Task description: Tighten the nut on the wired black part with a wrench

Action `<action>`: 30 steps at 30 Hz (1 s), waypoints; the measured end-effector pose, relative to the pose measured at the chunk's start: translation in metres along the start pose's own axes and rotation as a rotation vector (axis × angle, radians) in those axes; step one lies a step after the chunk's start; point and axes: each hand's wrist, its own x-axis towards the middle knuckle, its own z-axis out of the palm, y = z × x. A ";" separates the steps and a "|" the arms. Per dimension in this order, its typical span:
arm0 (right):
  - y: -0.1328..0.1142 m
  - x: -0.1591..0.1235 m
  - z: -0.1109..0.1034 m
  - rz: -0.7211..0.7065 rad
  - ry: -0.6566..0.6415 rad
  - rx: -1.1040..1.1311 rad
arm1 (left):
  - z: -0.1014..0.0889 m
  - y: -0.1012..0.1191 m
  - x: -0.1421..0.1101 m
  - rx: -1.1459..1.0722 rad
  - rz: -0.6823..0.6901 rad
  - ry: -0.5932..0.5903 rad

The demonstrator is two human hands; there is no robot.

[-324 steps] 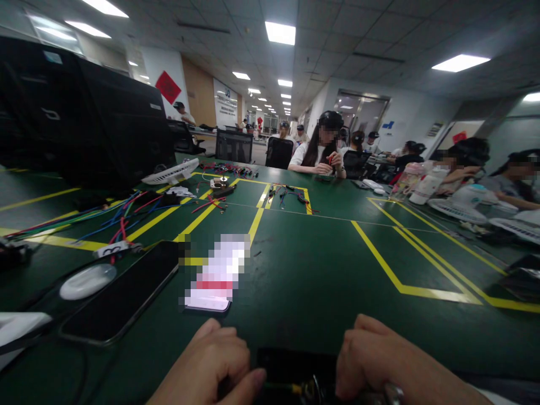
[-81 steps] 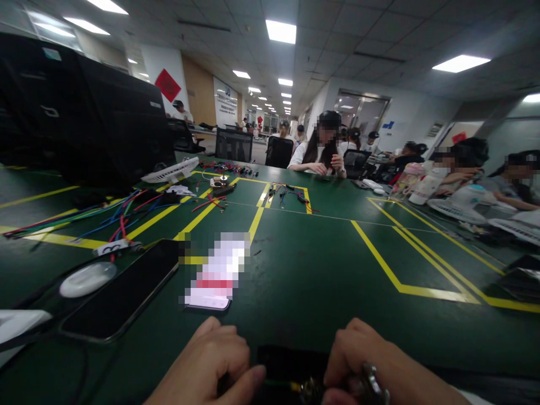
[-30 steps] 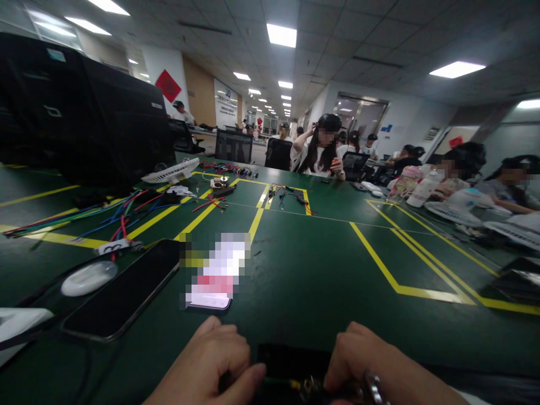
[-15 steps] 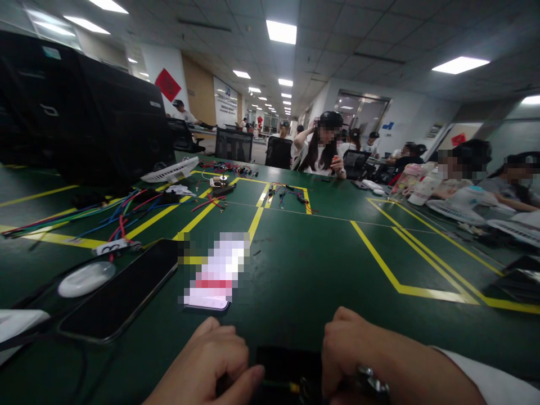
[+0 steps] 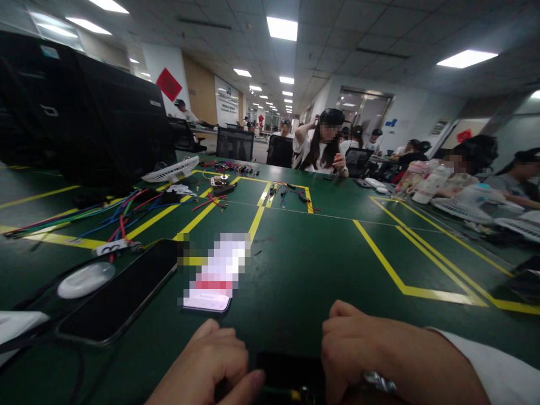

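While a black casing (image 5: 118, 112) fills the left end of the green surface (image 5: 304, 264), cut off by the frame, one white oval (image 5: 86, 279) lies nearer, just left of the first of two phones, the dark phone (image 5: 122, 295). Behind these spreads a wire bundle (image 5: 122, 211), too tangled to count, with one white tag (image 5: 110, 247) at its near end. Next comes the lit phone (image 5: 217, 275), its screen blurred into blocks; one motor (image 5: 219, 180) sits well beyond it.

Below the lit phone, the left hand (image 5: 219, 360) enters from the bottom edge, back up, fingers curled, thumb stretched rightward; whether it grips anything I cannot tell. Between the two hands, at the bottom edge, is one dark slab (image 5: 291, 368), shadowed and cut off, with a thin green-and-yellow strip (image 5: 278, 392) and a small glint along it. Across the surface sits one person (image 5: 318, 152), an arm raised to the head. The right hand (image 5: 358, 349) is just right of the slab, back up, knuckles bent and fingers turned down, a white sleeve (image 5: 485, 363) behind the wrist. One metal piece (image 5: 379, 381) shows beneath its palm, mostly hidden, so I cannot tell if the fingers are closed on it. Farther right stand two bottles (image 5: 429, 185), and one dark object (image 5: 525, 279) is cut off by the right edge.
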 end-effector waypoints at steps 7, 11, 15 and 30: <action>-0.003 -0.016 0.000 0.157 0.140 0.073 | 0.006 -0.002 -0.006 -0.015 -0.004 -0.013; -0.010 -0.012 0.000 0.165 0.131 0.032 | 0.003 0.001 -0.006 -0.024 -0.018 -0.003; -0.018 -0.002 0.004 0.163 0.112 0.005 | -0.001 0.003 -0.004 -0.029 -0.052 -0.054; -0.026 0.009 0.000 0.158 0.032 -0.077 | 0.000 0.004 -0.002 -0.062 -0.051 -0.021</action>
